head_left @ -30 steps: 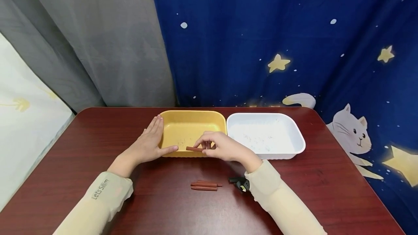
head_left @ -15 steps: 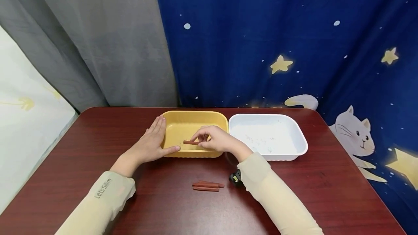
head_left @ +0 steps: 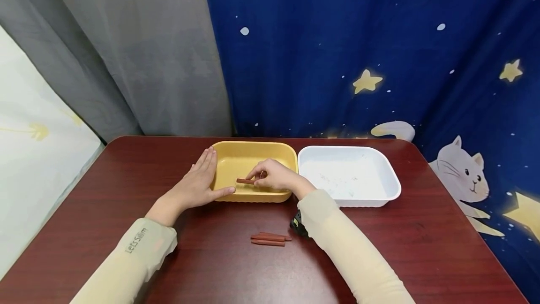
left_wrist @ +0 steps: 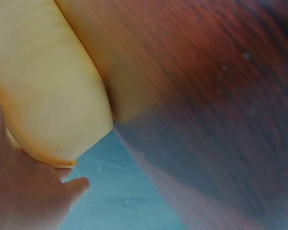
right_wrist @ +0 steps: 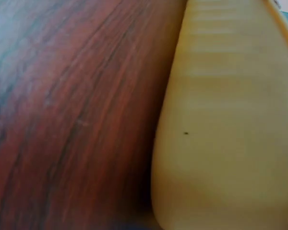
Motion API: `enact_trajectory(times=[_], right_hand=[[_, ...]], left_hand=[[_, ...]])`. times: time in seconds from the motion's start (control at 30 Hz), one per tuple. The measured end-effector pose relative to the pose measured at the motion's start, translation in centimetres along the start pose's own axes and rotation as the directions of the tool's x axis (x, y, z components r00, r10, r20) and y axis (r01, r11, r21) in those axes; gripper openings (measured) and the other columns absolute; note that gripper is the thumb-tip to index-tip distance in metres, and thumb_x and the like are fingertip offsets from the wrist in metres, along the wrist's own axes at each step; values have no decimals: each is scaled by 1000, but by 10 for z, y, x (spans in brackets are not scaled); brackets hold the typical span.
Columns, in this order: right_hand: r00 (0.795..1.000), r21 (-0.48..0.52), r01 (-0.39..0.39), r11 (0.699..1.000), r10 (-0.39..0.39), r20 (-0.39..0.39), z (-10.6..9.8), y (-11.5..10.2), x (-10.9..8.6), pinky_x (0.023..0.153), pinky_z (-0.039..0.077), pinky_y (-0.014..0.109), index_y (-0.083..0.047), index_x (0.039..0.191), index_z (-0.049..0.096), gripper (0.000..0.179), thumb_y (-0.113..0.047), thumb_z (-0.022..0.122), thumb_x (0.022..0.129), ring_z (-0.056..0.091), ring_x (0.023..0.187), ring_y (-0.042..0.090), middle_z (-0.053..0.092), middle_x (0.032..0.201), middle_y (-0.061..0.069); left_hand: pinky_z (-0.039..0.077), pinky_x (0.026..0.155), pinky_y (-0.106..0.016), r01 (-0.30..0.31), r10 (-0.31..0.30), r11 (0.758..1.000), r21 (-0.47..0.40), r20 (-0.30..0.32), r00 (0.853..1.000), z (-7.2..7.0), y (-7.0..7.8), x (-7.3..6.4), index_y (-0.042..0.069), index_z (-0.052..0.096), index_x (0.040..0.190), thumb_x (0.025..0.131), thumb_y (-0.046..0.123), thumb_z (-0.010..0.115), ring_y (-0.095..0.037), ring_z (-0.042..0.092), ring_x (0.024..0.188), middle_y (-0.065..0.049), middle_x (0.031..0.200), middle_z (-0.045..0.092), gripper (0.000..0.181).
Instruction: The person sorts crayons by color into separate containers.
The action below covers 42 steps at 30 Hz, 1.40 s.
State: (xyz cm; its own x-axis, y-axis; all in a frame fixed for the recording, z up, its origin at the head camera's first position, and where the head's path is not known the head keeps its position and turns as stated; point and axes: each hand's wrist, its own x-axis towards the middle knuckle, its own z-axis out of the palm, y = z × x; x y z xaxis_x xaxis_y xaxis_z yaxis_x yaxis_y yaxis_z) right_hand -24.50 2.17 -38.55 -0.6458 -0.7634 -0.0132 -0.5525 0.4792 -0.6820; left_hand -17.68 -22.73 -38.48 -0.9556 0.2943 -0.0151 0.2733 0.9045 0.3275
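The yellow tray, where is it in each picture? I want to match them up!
Head view: the yellow tray is just left of and below the middle, beside the white tray.
Left wrist view: its side is at the upper left, slanting down.
Right wrist view: its side fills most of the right half, top to bottom.
Shared landmark: the reddish-brown table shows in all three.
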Motion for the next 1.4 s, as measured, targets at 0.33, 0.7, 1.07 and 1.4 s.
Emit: enact_trajectory(times=[0.33, 0.7, 1.07, 1.4], right_hand=[[999, -70, -26, 997, 28, 31, 2, 2, 3, 82, 52, 22, -5, 102, 78, 17, 1, 69, 89, 62, 87, 11, 73, 96, 7], [997, -38, -81, 996, 81, 2, 3, 3, 5, 76, 49, 19, -4, 102, 77, 16, -2, 69, 89, 58, 78, 7, 71, 84, 4], [994, -63, -2, 998, -5, -106, -2, -5, -14, 76, 51, 21, -5, 106, 76, 18, -9, 66, 91, 62, 82, 12, 74, 103, 5], [980, -8, 74, 997, -74, -187, -16, -19, -50, 81, 53, 26, -4, 107, 75, 18, -11, 67, 92, 62, 88, 15, 74, 104, 9]], left_hand=[[18, 119, -64, -8, 8, 1000, 4, -1, 1000, 0, 1, 2, -9, 2, 156, 87, 71, 58, -40, -1, 155, -23, 166, -3, 119], [16, 121, -61, -11, 11, 1000, 10, -12, 1000, 2, -1, 3, -10, 3, 155, 86, 69, 59, -40, -1, 154, -24, 166, -2, 119], [13, 122, -60, -11, 11, 1000, -10, -12, 1000, 3, -1, 4, -9, 1, 155, 86, 69, 61, -39, -2, 155, -24, 166, -2, 120], [14, 121, -61, -10, 10, 1000, 0, -25, 1000, 4, -2, 3, -10, 4, 155, 85, 68, 62, -41, 1, 154, -24, 166, -1, 120]])
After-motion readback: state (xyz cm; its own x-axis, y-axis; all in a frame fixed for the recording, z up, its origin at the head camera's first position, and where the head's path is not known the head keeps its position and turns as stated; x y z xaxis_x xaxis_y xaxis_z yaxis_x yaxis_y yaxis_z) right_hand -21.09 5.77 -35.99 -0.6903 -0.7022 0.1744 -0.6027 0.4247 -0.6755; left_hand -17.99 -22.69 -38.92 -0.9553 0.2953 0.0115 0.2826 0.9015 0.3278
